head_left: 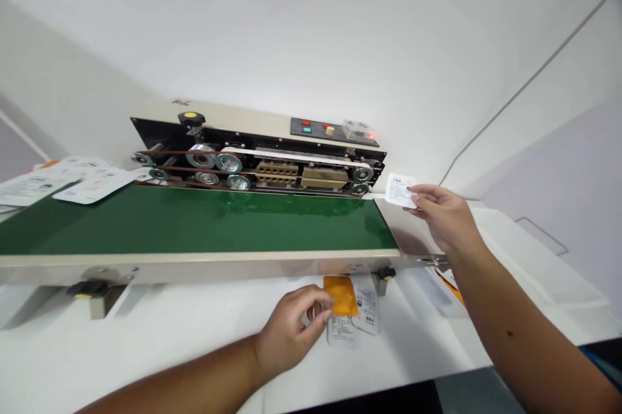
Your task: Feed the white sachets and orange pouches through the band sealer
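Note:
My right hand [444,216] pinches a small white printed pouch [399,190] by its right edge, holding it upright at the right end of the band sealer [262,158]. The pouch's left side is close to the sealer's rollers and belts. Below the conveyor's front edge, my left hand [294,330] has its thumb and forefinger curled together at the left edge of an orange packet [344,294]. Under and beside that packet are white printed pouches [368,310] on the white table.
The sealer's green conveyor belt [208,219] runs across the middle. White pouches [100,184] are heaped at its left end. A control panel [315,129] with a lit red light sits on top. A clear bin [432,287] with orange packets stands at the right.

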A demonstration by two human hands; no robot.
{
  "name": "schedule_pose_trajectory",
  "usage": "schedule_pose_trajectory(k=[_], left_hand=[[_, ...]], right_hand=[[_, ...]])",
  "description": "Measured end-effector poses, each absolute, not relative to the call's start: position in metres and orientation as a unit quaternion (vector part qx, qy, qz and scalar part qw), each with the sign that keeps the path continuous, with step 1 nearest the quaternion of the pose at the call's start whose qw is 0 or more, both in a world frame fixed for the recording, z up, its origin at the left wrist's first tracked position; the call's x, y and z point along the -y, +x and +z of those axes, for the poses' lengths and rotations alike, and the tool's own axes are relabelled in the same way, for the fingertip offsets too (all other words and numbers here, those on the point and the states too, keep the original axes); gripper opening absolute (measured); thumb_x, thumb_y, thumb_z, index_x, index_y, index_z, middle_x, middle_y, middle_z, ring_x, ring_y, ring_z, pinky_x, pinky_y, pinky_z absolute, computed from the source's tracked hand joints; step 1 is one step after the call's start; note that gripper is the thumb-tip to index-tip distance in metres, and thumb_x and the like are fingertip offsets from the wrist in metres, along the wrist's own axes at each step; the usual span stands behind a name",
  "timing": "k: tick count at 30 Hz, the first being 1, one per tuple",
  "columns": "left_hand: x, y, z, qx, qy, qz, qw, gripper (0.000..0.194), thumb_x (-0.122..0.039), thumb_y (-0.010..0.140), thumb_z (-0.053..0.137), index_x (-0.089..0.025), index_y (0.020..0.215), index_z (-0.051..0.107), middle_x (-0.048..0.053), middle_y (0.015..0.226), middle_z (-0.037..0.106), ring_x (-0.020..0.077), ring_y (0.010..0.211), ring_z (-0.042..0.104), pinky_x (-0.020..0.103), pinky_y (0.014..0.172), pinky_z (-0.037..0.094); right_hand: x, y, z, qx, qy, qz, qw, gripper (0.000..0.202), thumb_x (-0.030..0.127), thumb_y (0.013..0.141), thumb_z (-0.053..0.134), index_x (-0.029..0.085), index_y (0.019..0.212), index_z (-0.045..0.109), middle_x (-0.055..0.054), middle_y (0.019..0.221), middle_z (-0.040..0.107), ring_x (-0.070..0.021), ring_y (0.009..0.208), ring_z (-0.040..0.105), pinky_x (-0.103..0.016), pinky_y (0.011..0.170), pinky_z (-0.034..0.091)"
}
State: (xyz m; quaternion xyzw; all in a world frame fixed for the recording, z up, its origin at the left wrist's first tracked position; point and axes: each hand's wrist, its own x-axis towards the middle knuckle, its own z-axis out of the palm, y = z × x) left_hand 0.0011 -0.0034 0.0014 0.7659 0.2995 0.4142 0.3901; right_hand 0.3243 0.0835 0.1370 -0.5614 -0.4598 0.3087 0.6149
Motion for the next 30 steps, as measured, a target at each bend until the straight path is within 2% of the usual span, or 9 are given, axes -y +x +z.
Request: schedule_pose_trajectory(k=[3,7,11,20,23,26,28,30], left_hand=[[0.004,0.002,0.002,-0.302,0.773,0.414,0.374,0.01,-0.021,0.095,0.055,-0.018,0.096,0.065,0.003,0.08,0.067,0.0159,0.072,0.061,0.026,0.067,0.048],[0.006,0.003,0.003,-0.3,0.778,0.417,0.361,0.012,-0.019,0.093,0.054,-0.018,0.091,0.066,0.002,0.074,0.065,0.0154,0.068,0.06,0.025,0.065,0.046],[0.006,0.004,0.002,-0.302,0.777,0.42,0.359,0.013,-0.017,0.092,0.055,-0.018,0.09,0.067,0.002,0.073,0.065,0.0154,0.068,0.06,0.024,0.064,0.046],[0.006,0.004,0.0,-0.3,0.778,0.418,0.36,0.013,-0.016,0.091,0.055,-0.018,0.092,0.069,0.002,0.074,0.067,0.0155,0.068,0.062,0.024,0.065,0.047],[0.006,0.004,-0.001,-0.3,0.778,0.415,0.364,0.013,-0.016,0.091,0.055,-0.019,0.091,0.068,0.003,0.075,0.068,0.0157,0.069,0.062,0.024,0.065,0.047],[0.006,0.004,-0.001,-0.303,0.777,0.414,0.364,0.013,-0.016,0.09,0.055,-0.019,0.091,0.068,0.003,0.075,0.068,0.0162,0.07,0.062,0.025,0.065,0.048],[0.006,0.004,0.0,-0.306,0.774,0.415,0.368,0.013,-0.016,0.09,0.055,-0.019,0.091,0.068,0.003,0.075,0.068,0.0163,0.07,0.062,0.025,0.065,0.048],[0.007,0.004,0.003,-0.311,0.768,0.417,0.373,0.013,-0.017,0.091,0.055,-0.019,0.091,0.068,0.002,0.074,0.067,0.0162,0.069,0.062,0.025,0.065,0.047]], right_hand=[[-0.104,0.321,0.136,0.454,-0.573,0.315,0.605,0.03,0.027,0.068,0.086,0.016,0.094,0.074,-0.006,0.088,0.075,-0.0146,0.071,0.072,-0.023,0.066,0.063],[-0.112,0.308,0.133,0.455,-0.563,0.372,0.581,0.024,0.021,0.069,0.083,0.015,0.09,0.073,-0.006,0.081,0.075,-0.0127,0.065,0.071,-0.016,0.059,0.06],[-0.11,0.294,0.131,0.451,-0.548,0.411,0.571,0.023,0.017,0.068,0.081,0.016,0.09,0.073,-0.005,0.079,0.074,-0.0116,0.062,0.07,-0.015,0.056,0.059],[-0.124,0.285,0.127,0.477,-0.5,0.476,0.544,0.03,0.02,0.067,0.082,0.02,0.092,0.065,0.0,0.073,0.068,-0.0086,0.055,0.064,-0.015,0.051,0.054],[-0.12,0.282,0.129,0.499,-0.549,0.39,0.545,0.028,0.03,0.073,0.08,0.021,0.093,0.064,0.0,0.08,0.068,-0.0122,0.062,0.066,-0.02,0.053,0.055],[-0.089,0.278,0.126,0.553,-0.583,0.17,0.571,0.019,0.035,0.082,0.073,0.023,0.095,0.067,-0.005,0.099,0.068,-0.0186,0.083,0.068,-0.028,0.064,0.059],[-0.056,0.275,0.118,0.608,-0.544,0.047,0.577,0.012,0.029,0.088,0.067,0.025,0.1,0.068,-0.006,0.103,0.068,-0.0219,0.093,0.067,-0.035,0.076,0.059],[-0.022,0.271,0.103,0.734,-0.432,0.019,0.524,0.019,0.018,0.088,0.065,0.027,0.104,0.069,-0.006,0.097,0.07,-0.0222,0.091,0.067,-0.039,0.083,0.058]])
